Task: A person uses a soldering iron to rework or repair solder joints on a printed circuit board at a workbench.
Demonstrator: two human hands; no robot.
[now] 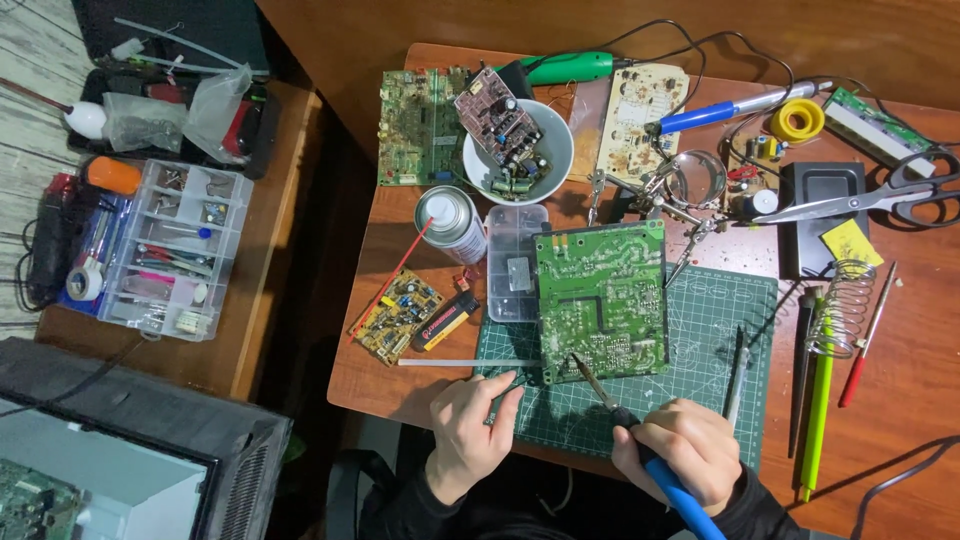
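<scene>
Fingers: left hand pinches solder strip, right hand fisted round iron — tip on board near mat's front edge — best kept steady, touching one joint only.

Single head-worn view, looking nearly straight down from above seated person. Moderately near: whole wooden table in frame, cutting mat just right of centre. Side bench at left edge. Own hands at bottom.

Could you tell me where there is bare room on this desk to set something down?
Bare cutting mat lies right of the green circuit board; bare wood right of the red screwdriver. The back edge, around the white bowl and scissors, is crowded.
</scene>
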